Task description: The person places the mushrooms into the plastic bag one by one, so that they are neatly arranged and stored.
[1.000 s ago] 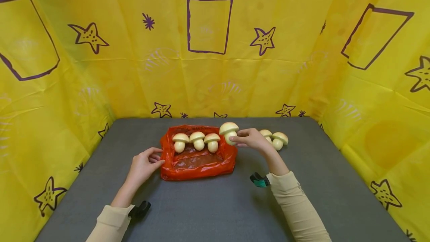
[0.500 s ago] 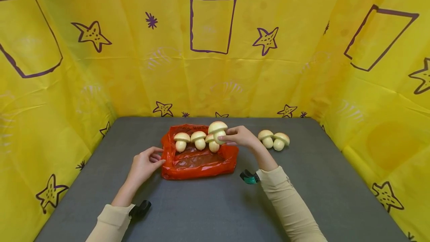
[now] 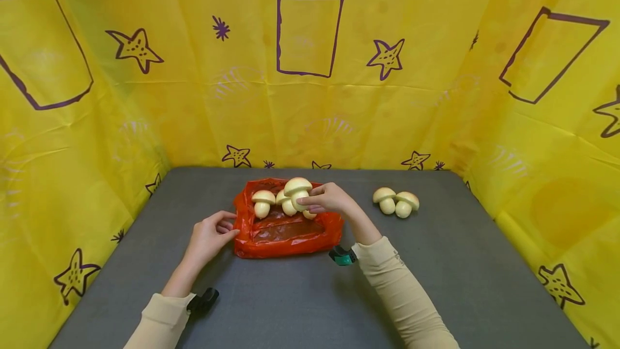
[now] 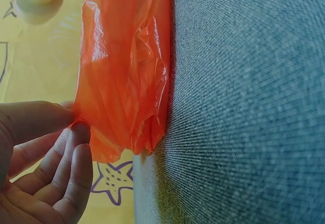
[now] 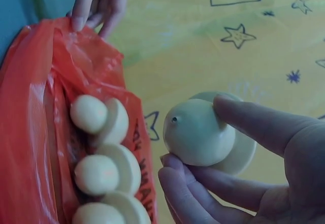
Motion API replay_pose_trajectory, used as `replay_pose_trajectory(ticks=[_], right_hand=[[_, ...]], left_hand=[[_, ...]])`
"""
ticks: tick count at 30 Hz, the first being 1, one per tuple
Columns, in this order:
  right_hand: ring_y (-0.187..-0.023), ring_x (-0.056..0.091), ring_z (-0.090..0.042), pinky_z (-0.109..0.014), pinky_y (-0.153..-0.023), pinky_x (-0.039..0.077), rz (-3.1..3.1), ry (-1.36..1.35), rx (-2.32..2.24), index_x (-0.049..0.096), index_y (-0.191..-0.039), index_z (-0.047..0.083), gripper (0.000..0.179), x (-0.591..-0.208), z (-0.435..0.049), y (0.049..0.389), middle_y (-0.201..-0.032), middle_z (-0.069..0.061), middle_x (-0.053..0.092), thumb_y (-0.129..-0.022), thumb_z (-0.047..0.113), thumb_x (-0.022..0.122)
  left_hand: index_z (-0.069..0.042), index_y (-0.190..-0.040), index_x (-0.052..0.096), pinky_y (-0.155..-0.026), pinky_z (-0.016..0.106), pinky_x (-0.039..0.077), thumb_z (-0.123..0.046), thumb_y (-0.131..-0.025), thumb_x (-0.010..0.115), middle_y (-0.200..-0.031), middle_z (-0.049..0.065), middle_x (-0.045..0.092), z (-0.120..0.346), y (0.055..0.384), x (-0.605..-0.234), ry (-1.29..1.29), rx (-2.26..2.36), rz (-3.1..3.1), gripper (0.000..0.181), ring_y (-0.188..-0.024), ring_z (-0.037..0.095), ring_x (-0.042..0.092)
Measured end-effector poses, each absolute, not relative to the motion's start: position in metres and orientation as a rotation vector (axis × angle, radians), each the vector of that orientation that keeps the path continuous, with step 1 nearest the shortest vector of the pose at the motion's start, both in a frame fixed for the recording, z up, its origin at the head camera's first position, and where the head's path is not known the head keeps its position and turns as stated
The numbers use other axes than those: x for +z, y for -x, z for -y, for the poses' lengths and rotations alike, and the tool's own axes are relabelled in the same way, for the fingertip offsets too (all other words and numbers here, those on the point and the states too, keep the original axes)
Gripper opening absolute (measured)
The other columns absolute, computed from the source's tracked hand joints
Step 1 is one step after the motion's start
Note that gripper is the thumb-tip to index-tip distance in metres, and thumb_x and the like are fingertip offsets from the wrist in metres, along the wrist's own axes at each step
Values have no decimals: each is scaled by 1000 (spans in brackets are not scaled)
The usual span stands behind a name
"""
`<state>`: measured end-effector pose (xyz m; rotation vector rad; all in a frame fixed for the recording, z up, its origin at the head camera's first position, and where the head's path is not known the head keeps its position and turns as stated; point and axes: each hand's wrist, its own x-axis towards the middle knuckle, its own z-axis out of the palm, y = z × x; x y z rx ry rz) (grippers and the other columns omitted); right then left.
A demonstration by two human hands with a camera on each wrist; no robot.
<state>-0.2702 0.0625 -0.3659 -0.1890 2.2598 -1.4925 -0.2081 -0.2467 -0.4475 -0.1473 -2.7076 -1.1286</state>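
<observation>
My right hand (image 3: 330, 198) pinches a toy mushroom (image 3: 297, 187) by its pale stem and holds it over a red plastic bag (image 3: 286, 246). In the right wrist view this mushroom (image 5: 200, 130) hangs clear of the bag, gripped between thumb and fingers. Inside the opened bag, three more mushrooms (image 5: 109, 170) lie in a row; in the head view the held one partly covers two of them. My left hand (image 3: 208, 237) pinches the bag's left edge. The left wrist view shows the thumb and forefinger on the crinkled red plastic (image 4: 124, 71).
Two more mushrooms (image 3: 395, 202) lie side by side on the grey table (image 3: 271, 306), to the right of the bag. A yellow cloth (image 3: 310, 101) with purple drawings of stars and frames stands around the table's back and sides.
My right hand has carried the mushroom leftward, from the bag's right edge to over the row inside. The left hand has kept its pinch on the bag.
</observation>
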Motion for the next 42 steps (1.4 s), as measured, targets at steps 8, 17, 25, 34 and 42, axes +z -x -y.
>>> replay_pose_trajectory(ticks=[8, 17, 25, 34, 42], right_hand=[[-98, 68, -27, -32, -78, 56, -2248, 159, -1495, 67, -107, -2, 46, -365, -42, 269, -111, -13, 65, -78, 32, 78], [-85, 71, -21, -29, -72, 56, -2224, 225, -1439, 73, -92, 3, 33, -365, -22, 268, -94, -13, 72, -78, 33, 78], [-71, 71, -16, -28, -67, 55, -2255, 222, -1378, 74, -81, 6, 31, -368, -7, 268, -91, -16, 73, -75, 36, 79], [-57, 60, -14, -23, -58, 47, -2274, 200, -1348, 68, -67, 8, 30, -384, 9, 270, -61, 0, 60, -74, 35, 80], [-52, 47, -12, -24, -53, 40, -2363, 215, -1280, 64, -68, 8, 33, -403, 20, 270, -55, 3, 49, -75, 36, 80]], left_hand=[[-8, -109, 66, -64, 22, 51, -15, -79, 76, -85, 6, 68, 247, 208, -448, 143, -1129, 2702, 32, -73, 13, 64], [-8, -108, 66, -64, 21, 51, -15, -79, 77, -84, 6, 68, 248, 208, -450, 148, -1137, 2692, 32, -71, 13, 64], [-8, -107, 67, -63, 22, 52, -15, -79, 76, -83, 5, 68, 249, 208, -451, 161, -1135, 2682, 31, -69, 12, 64], [-8, -108, 66, -65, 22, 52, -17, -79, 76, -84, 5, 67, 249, 208, -449, 145, -1122, 2709, 32, -71, 13, 63], [-8, -108, 66, -65, 21, 51, -15, -79, 76, -84, 5, 68, 249, 207, -449, 144, -1132, 2701, 31, -71, 12, 64]])
